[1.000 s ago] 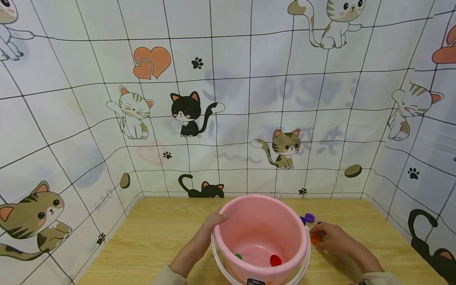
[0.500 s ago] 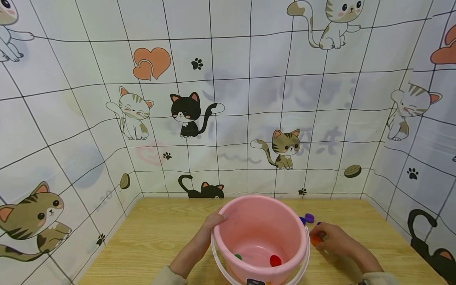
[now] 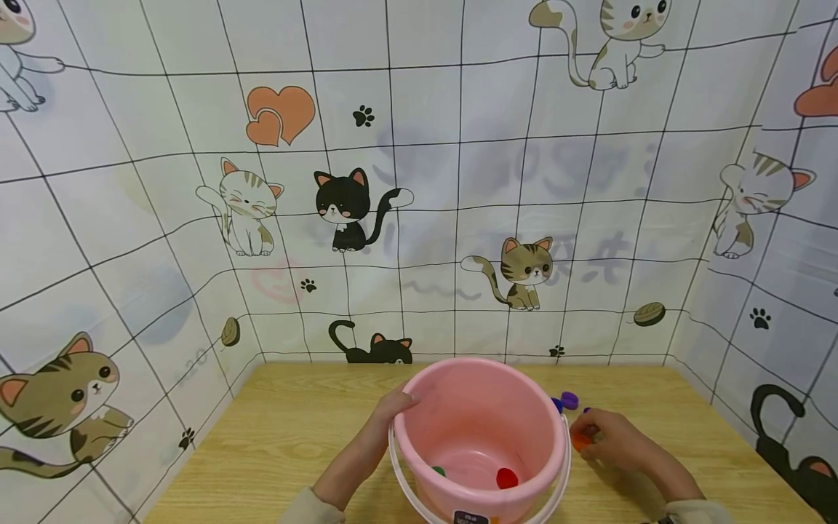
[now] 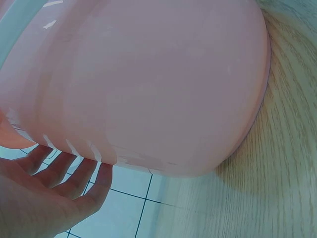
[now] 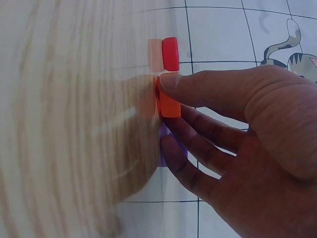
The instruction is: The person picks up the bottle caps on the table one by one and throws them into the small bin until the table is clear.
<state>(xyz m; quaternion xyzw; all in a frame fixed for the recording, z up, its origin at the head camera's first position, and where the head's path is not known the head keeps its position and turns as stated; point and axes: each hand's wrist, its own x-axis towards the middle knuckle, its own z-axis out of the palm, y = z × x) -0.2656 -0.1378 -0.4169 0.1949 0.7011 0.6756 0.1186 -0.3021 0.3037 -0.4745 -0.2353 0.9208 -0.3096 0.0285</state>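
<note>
A pink plastic bucket [image 3: 481,422] with a white handle stands on the wooden table. My left hand [image 3: 386,418] grips its left rim, thumb over the edge; in the left wrist view the fingers [image 4: 101,181] press against the outer wall. On the bucket's floor lie a red round piece [image 3: 507,478] and a partly hidden green one [image 3: 439,471]. To the right of the bucket, my right hand [image 3: 615,440] pinches an orange bottle cap [image 5: 171,104] between thumb and fingers, at the tabletop. A red cap [image 5: 171,53] sits close beside it in the right wrist view.
Behind the right hand, a purple cap [image 3: 569,400] and a blue cap [image 3: 557,405] lie on the table [image 3: 308,407], the blue one partly hidden by the bucket. White cloth walls [image 3: 425,240] with printed cats surround the table at the back and sides.
</note>
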